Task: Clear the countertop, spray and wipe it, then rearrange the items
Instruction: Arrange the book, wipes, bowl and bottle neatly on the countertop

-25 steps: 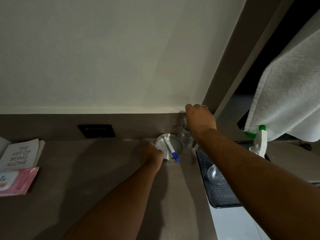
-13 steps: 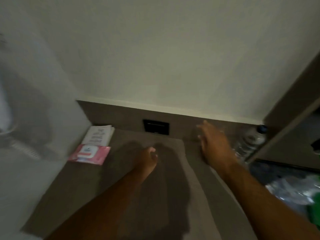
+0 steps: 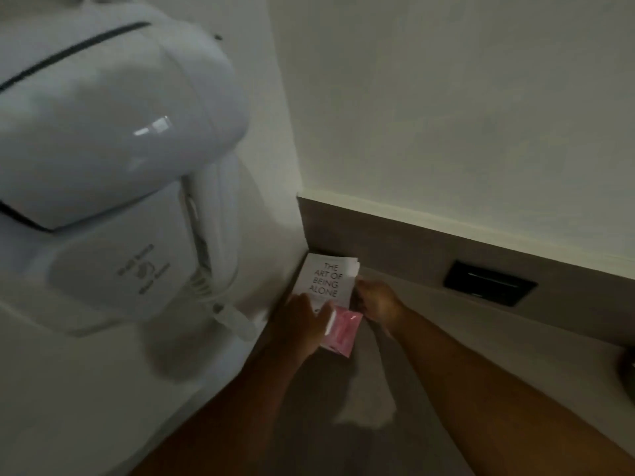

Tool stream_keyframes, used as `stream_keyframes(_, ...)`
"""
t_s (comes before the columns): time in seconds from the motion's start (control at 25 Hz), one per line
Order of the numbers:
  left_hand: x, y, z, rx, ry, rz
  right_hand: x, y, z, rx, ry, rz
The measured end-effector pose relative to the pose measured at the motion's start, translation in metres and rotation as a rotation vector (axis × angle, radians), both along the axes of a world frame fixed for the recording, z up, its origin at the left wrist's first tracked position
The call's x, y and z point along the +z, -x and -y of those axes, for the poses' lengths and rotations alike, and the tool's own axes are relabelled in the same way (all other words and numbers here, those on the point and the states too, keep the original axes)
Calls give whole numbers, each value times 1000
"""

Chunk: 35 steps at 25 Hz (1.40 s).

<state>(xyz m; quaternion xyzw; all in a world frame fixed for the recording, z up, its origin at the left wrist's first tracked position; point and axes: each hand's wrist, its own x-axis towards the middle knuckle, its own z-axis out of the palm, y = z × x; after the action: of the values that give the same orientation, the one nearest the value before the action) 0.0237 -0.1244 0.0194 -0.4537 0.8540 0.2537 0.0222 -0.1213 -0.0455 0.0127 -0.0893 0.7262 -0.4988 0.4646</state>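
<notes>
A white book [image 3: 326, 280] titled "The Art of Being Alone" lies in the far left corner of the brown countertop [image 3: 481, 355]. A pink packet [image 3: 342, 333] lies partly over the book's near end. My left hand [image 3: 302, 324] rests on the packet's left side and the book's near edge, fingers curled over them. My right hand [image 3: 376, 300] touches the book's right edge with its fingers bent around it. Whether either hand has a firm grip is unclear in the blur.
A white wall-mounted hair dryer [image 3: 113, 166] with a coiled cord fills the left side, close to the camera. A black wall socket [image 3: 489, 283] sits in the brown backsplash. A dark object [image 3: 628, 369] shows at the right edge.
The view swung left from the metal bowl and water bottle. Both hands left that corner and crossed the counter to the book and pink packet.
</notes>
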Motion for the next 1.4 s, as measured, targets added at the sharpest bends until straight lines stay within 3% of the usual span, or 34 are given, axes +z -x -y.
stream_keyframes(0.24,-21,12,22,-56,88,44,-1,3,46,-182,-42,171)
stream_keyframes(0.4,-32,17,31,-20,183,73,-2,-1,44,-181,-33,189)
stream_keyframes(0.52,-33,17,29,-1,118,73,-7,-6,23,-150,-34,58)
stream_keyframes(0.6,-29,13,28,-18,149,57,-13,-11,7,-53,-156,-161)
stream_keyframes(0.68,-21,6,27,-31,167,32,-15,-23,-5,34,-212,-208)
stream_keyframes(0.84,-8,-2,19,80,-154,-205,-6,-41,-23,-77,-60,142)
stream_keyframes(0.96,2,10,-10,137,-328,-368,4,-23,-54,-161,25,242)
stream_keyframes(1.12,-3,54,-64,-132,-232,-292,7,25,-125,-365,37,276)
stream_keyframes(1.28,-24,99,-116,-378,-264,-273,-2,73,-186,-358,-251,-45)
stream_keyframes(1.4,-34,120,-136,-516,-202,-267,-4,97,-206,-309,-330,-175)
